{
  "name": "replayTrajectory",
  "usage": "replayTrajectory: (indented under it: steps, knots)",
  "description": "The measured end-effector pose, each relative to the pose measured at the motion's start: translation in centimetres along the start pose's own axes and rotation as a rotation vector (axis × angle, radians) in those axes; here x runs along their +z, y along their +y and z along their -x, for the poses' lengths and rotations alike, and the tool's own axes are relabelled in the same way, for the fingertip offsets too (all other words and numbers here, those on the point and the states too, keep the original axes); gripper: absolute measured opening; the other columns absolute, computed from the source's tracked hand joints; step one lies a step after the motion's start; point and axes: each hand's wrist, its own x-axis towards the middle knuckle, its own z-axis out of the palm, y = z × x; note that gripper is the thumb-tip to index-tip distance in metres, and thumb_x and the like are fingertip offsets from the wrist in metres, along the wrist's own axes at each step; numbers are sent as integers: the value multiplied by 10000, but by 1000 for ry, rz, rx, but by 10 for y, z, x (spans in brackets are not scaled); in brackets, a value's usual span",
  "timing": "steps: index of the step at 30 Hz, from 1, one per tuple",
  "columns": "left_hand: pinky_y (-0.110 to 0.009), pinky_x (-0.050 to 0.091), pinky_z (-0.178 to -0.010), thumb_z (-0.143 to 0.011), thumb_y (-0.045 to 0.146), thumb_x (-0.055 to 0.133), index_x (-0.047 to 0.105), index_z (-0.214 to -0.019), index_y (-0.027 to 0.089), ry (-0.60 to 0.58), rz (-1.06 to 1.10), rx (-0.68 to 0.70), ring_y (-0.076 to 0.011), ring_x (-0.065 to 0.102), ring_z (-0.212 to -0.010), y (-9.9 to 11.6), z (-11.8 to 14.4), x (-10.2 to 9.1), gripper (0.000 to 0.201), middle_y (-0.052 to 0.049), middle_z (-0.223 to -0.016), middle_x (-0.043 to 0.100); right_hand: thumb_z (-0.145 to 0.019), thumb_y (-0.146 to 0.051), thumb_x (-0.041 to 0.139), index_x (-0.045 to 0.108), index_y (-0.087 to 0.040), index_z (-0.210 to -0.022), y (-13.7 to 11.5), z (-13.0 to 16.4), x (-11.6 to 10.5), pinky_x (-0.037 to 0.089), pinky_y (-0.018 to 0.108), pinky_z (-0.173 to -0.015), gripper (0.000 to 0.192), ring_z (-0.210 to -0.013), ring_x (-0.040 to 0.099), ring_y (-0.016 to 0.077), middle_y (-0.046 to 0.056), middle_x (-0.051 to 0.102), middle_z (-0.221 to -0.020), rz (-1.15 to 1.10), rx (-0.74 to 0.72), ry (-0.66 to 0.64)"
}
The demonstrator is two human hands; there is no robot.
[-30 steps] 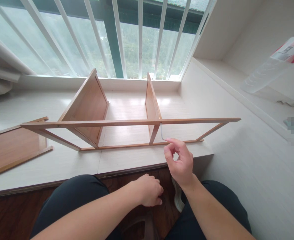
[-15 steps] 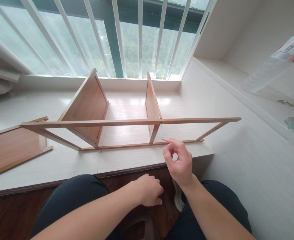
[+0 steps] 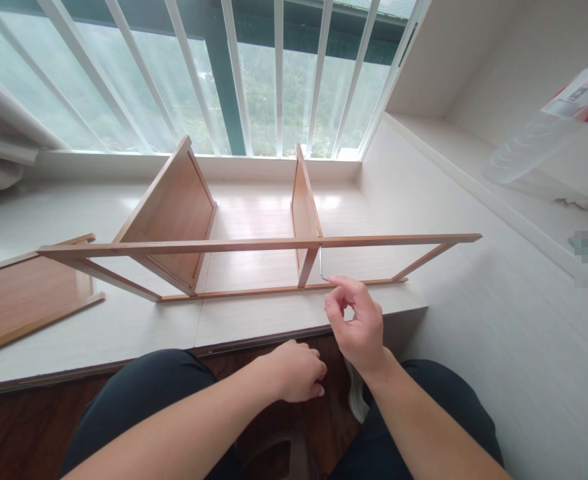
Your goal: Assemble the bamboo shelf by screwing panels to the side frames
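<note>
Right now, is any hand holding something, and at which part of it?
The right hand pinches the lower, bent end of a thin metal hex key; its upper end meets the wooden shelf frame. The left hand holds nothing visible.

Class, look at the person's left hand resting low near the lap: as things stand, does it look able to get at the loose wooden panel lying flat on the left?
Probably yes: the left hand holds nothing, and bare ledge lies between it and the loose wooden panel, with nothing in the way.

We see a brown wood-grain shelf frame [image 3: 254,245] on the pale whitish ledge [image 3: 124,327]. The hex key [image 3: 321,263] is silver, and our trousers [image 3: 144,393] are black.
</note>
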Motion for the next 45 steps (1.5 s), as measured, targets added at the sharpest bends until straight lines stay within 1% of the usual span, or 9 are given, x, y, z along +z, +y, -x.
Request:
replayTrajectory:
  steps: [4,8,15,20,25,30,33,37,45]
  knots:
    - [-467,555,-851,-926,475,604,765,-1094,242,-27,-5,2,-347,712,-1027,2,-1,3,329,-109,-1110,747,-961,-140,597,625,-226,-1207,0,1,0,504,249,-578,262,-579,541,116,-45,608,-699,-21,23,-4]
    - [-484,560,-850,-930,472,598,768,-1098,234,-38,-6,2,-361,709,-1039,2,-1,3,337,-117,-1122,745,-969,-160,605,627,-221,-1206,2,2,3,503,251,-593,245,-602,557,117,-43,603,-709,-73,75,-10]
    - [-464,565,-845,-936,479,589,748,-1156,252,-10,6,-1,-336,719,-1006,-3,-2,0,354,-107,-1140,741,-993,-261,614,628,-222,-1180,5,-1,8,513,269,-621,192,-644,605,133,-40,604,-716,-154,193,-12]
    - [-447,563,-833,-930,473,600,757,-1121,253,-2,6,-9,-330,718,-1002,-3,-2,0,331,-101,-1113,744,-998,-375,635,639,-213,-1109,10,-1,13,477,245,-547,196,-582,564,122,-37,608,-690,-285,333,-6]
    - [-440,567,-837,-930,473,603,755,-1119,264,-19,1,-13,-325,718,-1026,-3,-4,2,320,-94,-1120,745,-986,-431,654,619,-203,-986,8,-6,17,445,223,-478,231,-508,528,103,-34,628,-664,-462,439,-4]
    - [-444,565,-837,-931,472,600,753,-1116,252,-18,-3,-15,-326,720,-1015,-3,-4,2,325,-104,-1115,744,-969,-426,674,598,-196,-908,2,-12,17,418,213,-446,250,-469,501,90,-37,627,-630,-605,492,-3]
    - [-457,565,-839,-931,467,604,753,-1118,250,-17,-3,-14,-334,722,-1016,-3,-4,2,323,-103,-1118,744,-955,-424,691,593,-193,-886,0,-13,17,410,213,-435,260,-460,495,89,-35,627,-621,-662,523,6]
    - [-444,564,-833,-931,464,607,755,-1113,248,-16,-8,-14,-334,722,-1021,-3,-4,3,319,-105,-1103,745,-929,-416,723,598,-194,-869,1,-15,16,396,207,-423,261,-451,496,86,-36,633,-612,-738,567,21]
    - [-454,565,-835,-932,465,603,759,-1119,250,-24,-13,-20,-342,724,-1025,-3,-6,3,325,-106,-1110,749,-923,-394,739,646,-200,-920,3,-14,14,387,198,-416,215,-463,507,87,-35,637,-620,-852,625,-6]
